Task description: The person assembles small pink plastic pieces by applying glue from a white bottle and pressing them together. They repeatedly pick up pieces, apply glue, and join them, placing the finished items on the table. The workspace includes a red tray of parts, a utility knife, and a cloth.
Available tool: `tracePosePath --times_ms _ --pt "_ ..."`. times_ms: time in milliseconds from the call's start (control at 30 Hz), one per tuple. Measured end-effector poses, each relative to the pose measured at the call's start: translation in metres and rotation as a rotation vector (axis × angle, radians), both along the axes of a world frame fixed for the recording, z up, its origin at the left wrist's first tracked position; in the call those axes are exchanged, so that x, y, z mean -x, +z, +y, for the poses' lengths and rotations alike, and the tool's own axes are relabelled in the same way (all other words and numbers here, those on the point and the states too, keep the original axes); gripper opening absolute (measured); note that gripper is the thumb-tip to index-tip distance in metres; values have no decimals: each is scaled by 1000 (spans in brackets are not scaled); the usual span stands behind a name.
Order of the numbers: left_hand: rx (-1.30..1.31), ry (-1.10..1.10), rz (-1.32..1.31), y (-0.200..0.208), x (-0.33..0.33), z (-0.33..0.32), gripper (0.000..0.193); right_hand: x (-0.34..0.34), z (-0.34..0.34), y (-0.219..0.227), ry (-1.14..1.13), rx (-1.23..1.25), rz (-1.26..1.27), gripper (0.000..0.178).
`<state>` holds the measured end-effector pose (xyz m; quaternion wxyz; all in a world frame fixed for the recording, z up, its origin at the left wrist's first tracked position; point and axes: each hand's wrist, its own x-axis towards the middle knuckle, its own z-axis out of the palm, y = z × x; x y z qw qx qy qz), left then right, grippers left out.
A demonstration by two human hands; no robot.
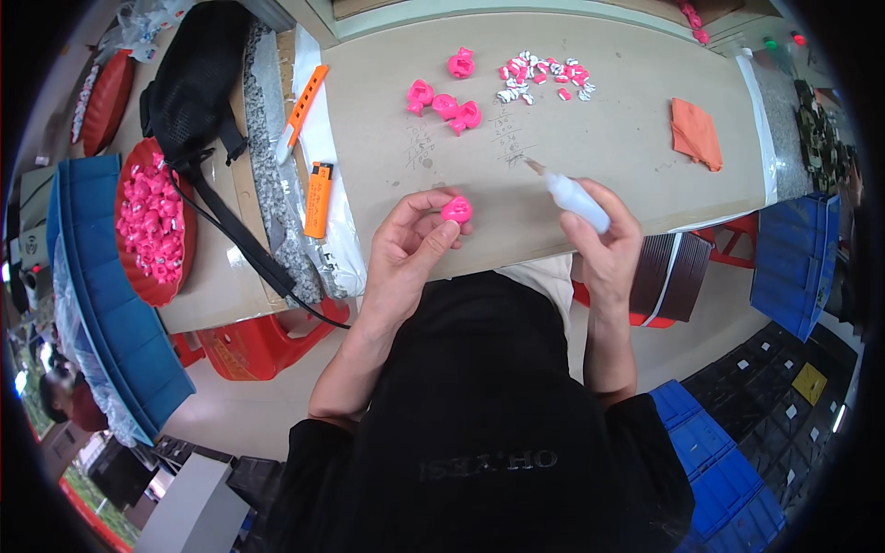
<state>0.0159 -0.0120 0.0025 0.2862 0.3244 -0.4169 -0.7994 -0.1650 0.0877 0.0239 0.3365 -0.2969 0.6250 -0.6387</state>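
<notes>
Between the thumb and fingers of my left hand (410, 241) is a small round pink plastic piece (456, 210), held just above the table's near edge. My right hand (606, 238) is wrapped round a white squeeze bottle (578, 202) with a thin nozzle, tilted so its tip points up and left. The tip is apart from the pink piece. Farther off on the table lie several hollow pink pieces (444, 107). To their right is a scatter of small pink and white parts (544, 74).
An orange utility knife (302, 112) and an orange lighter (318, 200) lie at the table's left. Beyond them are a black bag (198, 78) with a strap and a red basket (175, 284) of pink pieces. A folded orange cloth (695, 135) lies at the right.
</notes>
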Motion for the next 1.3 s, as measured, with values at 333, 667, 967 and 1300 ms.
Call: tracePosePath --times_ms 333,667,967,1300 --pt "-37 -27 -7 0 -4 1 24 -9 -56 -36 48 -54 339 34" --pt "-49 -53 23 -2 -4 0 23 32 -63 -6 22 -172 531 17" --pt "-28 -75 58 -3 -3 1 24 48 -86 -21 26 -186 758 10" --pt "37 -144 -8 1 13 7 23 4 -10 6 351 -161 -1 7"
